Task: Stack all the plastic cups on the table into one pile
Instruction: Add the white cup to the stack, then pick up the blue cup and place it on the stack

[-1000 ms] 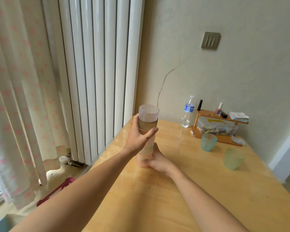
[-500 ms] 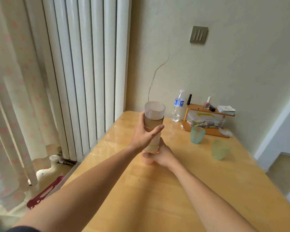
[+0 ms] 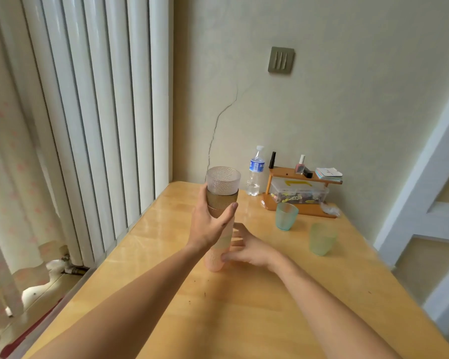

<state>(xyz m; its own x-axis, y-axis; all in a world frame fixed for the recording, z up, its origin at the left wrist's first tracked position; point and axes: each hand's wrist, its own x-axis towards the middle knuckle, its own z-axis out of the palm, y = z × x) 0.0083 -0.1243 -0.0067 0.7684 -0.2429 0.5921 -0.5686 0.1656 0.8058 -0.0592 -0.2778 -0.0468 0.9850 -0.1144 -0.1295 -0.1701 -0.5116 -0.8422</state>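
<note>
A tall pile of nested plastic cups (image 3: 222, 193) stands on the wooden table (image 3: 244, 320), clear cup on top, brown below, pale green and pink at the base. My left hand (image 3: 208, 224) is wrapped around the pile's upper middle. My right hand (image 3: 246, 248) is beside the pile's base with fingers spread, its thumb touching the pink bottom cup. A teal cup (image 3: 285, 216) and a light green cup (image 3: 322, 238) stand alone to the right of the pile.
A water bottle (image 3: 255, 172) and a small wooden shelf (image 3: 303, 193) with a clear box and small items stand at the table's far edge by the wall. A white radiator and a curtain flank the table's left side.
My right hand has opened and slipped off the pile's base, its fingers now spread to the right. My left hand keeps its hold. The camera has shifted slightly.
</note>
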